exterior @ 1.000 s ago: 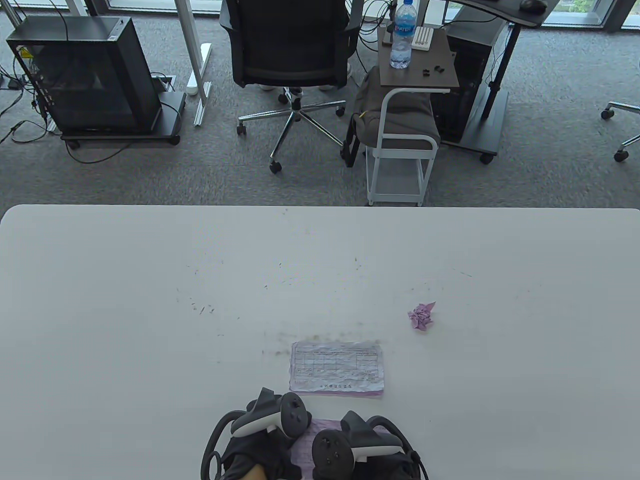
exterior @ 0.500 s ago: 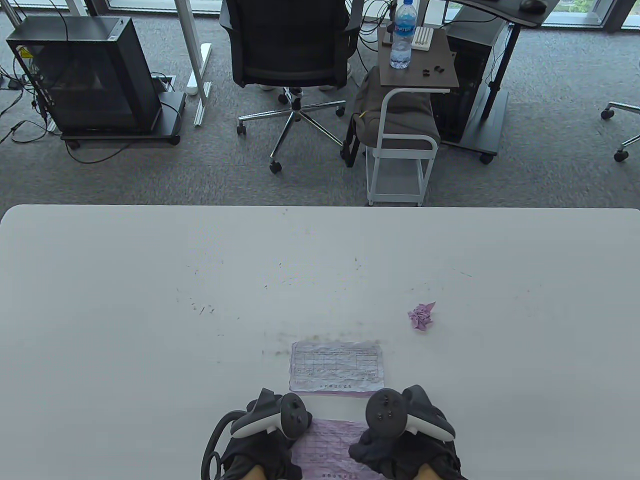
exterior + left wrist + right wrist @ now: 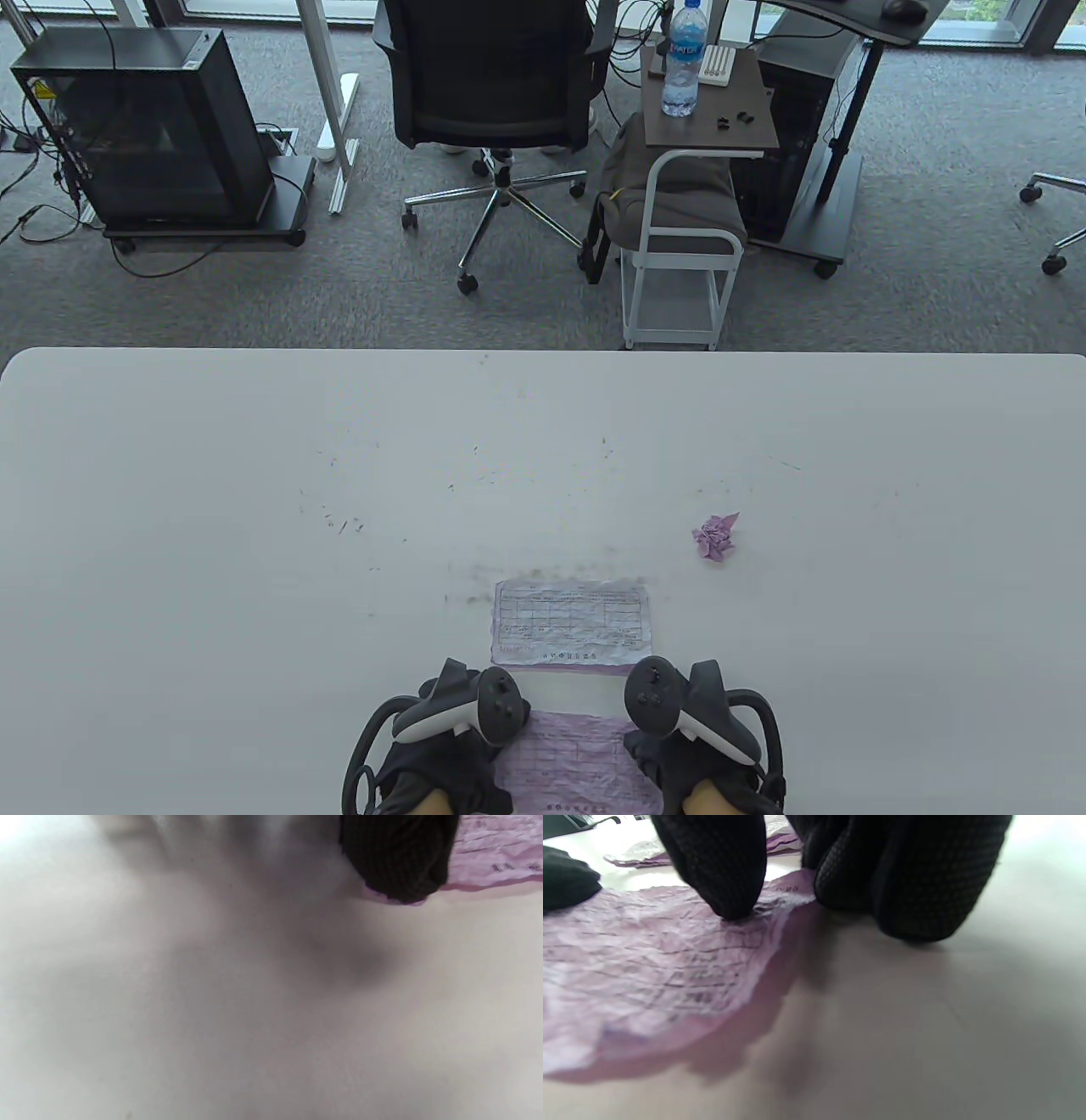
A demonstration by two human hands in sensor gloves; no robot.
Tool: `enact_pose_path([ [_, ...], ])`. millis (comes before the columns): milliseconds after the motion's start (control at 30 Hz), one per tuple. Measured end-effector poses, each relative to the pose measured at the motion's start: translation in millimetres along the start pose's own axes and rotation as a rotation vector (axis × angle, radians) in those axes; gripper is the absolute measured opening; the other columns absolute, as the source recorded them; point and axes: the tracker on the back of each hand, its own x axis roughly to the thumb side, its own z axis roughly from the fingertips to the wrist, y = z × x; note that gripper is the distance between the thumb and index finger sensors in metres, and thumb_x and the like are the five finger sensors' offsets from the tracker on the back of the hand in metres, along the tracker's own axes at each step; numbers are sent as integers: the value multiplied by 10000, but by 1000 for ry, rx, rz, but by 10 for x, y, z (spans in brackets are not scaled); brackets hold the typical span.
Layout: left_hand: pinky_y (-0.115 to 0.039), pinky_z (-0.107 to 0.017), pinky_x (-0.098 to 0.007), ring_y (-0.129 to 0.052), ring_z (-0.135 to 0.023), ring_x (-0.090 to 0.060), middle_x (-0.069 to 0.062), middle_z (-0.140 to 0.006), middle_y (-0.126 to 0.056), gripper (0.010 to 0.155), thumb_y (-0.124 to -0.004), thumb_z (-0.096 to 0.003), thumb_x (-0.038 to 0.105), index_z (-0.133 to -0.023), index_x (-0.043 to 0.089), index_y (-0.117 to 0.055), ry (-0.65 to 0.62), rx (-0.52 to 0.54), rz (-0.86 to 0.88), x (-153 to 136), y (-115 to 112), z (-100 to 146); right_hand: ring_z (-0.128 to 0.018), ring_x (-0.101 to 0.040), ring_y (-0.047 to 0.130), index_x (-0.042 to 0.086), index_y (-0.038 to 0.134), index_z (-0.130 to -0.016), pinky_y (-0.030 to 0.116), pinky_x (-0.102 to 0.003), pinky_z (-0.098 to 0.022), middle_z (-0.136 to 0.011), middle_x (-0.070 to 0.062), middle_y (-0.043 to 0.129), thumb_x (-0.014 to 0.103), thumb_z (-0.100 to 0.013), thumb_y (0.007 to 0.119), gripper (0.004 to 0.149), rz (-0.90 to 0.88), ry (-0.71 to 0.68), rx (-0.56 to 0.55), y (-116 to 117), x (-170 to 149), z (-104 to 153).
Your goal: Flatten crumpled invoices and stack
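Note:
A wrinkled purple invoice (image 3: 570, 761) lies spread at the table's near edge between my two hands. My left hand (image 3: 445, 764) rests on its left side, and a fingertip (image 3: 398, 861) presses on the paper's edge (image 3: 496, 857). My right hand (image 3: 683, 768) is at the right side. Its thumb (image 3: 725, 878) presses down on the sheet (image 3: 649, 963), with the other fingers (image 3: 912, 891) on the edge and the table. A flattened stack (image 3: 571, 624) with a white sheet on top lies just beyond. Farther right sits a crumpled purple ball (image 3: 715, 536).
The white table (image 3: 254, 509) is bare apart from small dark specks (image 3: 344, 525) in the middle. Beyond its far edge stand an office chair (image 3: 492, 85), a small side cart with a water bottle (image 3: 683, 59) and a computer case (image 3: 144, 127).
My right hand slid from the middle of the purple sheet to its right edge, uncovering and spreading the sheet. The left hand stayed in place.

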Motion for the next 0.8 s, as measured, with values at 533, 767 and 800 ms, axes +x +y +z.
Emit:
enact_pose_path([
  [533, -284, -661, -758, 42, -941, -613, -152, -1043, 129, 901, -817, -494, 479, -1055, 393, -118, -3, 3, 3, 7, -8, -2, -462, -233, 940, 117, 753, -879, 915, -384, -292, -671, -108, 880, 257, -516, 842, 399, 88, -23, -47, -51, 44, 62],
  [767, -279, -660, -757, 48, -940, -609, -148, -1042, 132, 902, -814, -497, 484, -1057, 386, -114, -4, 3, 9, 3, -11, -6, -742, -422, 801, 137, 712, -898, 811, -527, -490, -948, -276, 658, 259, -537, 792, 389, -158, -128, 2, -170, -98, 121],
  [800, -277, -659, -758, 50, -940, -609, -148, -1041, 134, 902, -812, -498, 486, -1057, 385, -112, -4, 3, 10, 3, -11, -6, -762, -455, 793, 129, 703, -900, 809, -534, -495, -970, -319, 643, 255, -539, 785, 391, -194, -154, -1, -185, -123, 127],
])
